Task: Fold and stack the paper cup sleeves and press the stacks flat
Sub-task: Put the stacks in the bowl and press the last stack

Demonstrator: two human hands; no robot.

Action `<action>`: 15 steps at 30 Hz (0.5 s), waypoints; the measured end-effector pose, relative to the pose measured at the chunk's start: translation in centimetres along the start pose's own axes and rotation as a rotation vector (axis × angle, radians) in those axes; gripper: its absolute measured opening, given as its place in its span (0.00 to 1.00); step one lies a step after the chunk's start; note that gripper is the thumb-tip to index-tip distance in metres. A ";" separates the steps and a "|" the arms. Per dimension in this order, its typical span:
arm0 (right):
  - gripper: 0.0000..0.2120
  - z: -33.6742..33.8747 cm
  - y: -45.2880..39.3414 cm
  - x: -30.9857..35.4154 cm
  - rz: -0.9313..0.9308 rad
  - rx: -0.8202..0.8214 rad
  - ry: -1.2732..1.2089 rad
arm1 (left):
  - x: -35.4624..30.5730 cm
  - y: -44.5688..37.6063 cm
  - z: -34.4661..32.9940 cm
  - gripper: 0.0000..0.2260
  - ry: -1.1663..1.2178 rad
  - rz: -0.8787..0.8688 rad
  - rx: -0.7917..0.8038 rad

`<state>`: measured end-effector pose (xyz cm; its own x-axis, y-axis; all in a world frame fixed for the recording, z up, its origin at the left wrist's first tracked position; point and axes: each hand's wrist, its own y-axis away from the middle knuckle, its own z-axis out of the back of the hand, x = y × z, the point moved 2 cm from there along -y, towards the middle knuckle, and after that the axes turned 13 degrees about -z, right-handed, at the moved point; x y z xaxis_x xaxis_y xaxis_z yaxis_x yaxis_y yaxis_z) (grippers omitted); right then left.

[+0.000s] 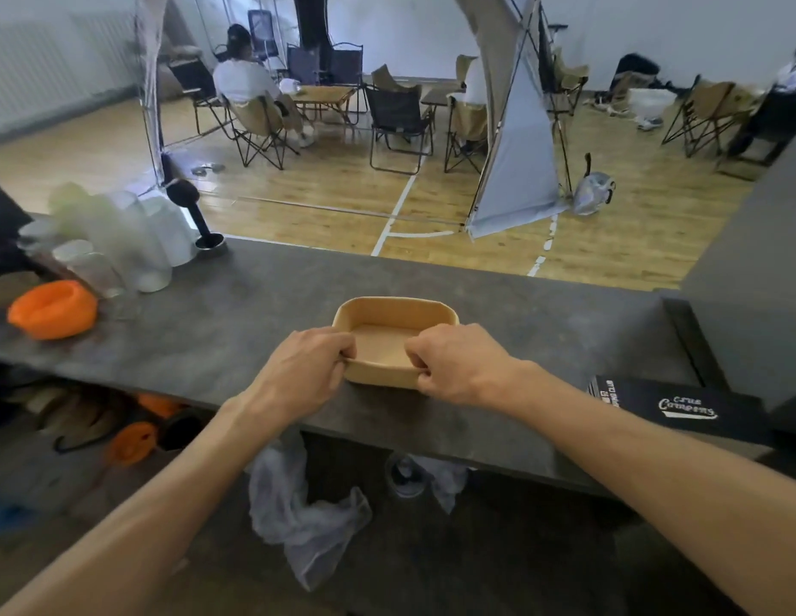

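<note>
Two bare hands grip one tan kraft-paper sleeve, opened into a rounded rectangular loop, on grey stone-look counter. Left hand fingers curled over near-left rim; right hand pinches near-right rim. Orange plastic thing far left, black printed box right.

Orange silicone cup, clear cups — black box

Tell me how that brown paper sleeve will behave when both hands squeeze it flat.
The brown paper sleeve is probably light and floppy: it stands as an open loop of thin card. It would likely collapse easily, since the left hand and right hand pinch its near wall. It seems unlikely to roll.
</note>
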<state>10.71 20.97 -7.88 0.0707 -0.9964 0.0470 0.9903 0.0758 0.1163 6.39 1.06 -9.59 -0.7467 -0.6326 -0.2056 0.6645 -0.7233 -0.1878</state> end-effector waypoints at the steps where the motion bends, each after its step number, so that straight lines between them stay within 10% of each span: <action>1: 0.04 -0.3 0.0 0.1 0.000 0.003 -0.003 | 0.0 0.3 -0.2 0.07 -0.004 0.014 0.014; 15: 0.16 4.0 7.7 -7.7 -0.170 -0.156 -0.238 | -12.2 -5.0 1.9 0.09 0.072 -0.258 -0.020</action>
<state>17.31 29.40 -3.43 -0.1085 -0.9559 0.2729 0.9932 -0.1156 -0.0100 12.13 11.86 -4.30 -0.8880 -0.4058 -0.2162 0.4531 -0.8521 -0.2619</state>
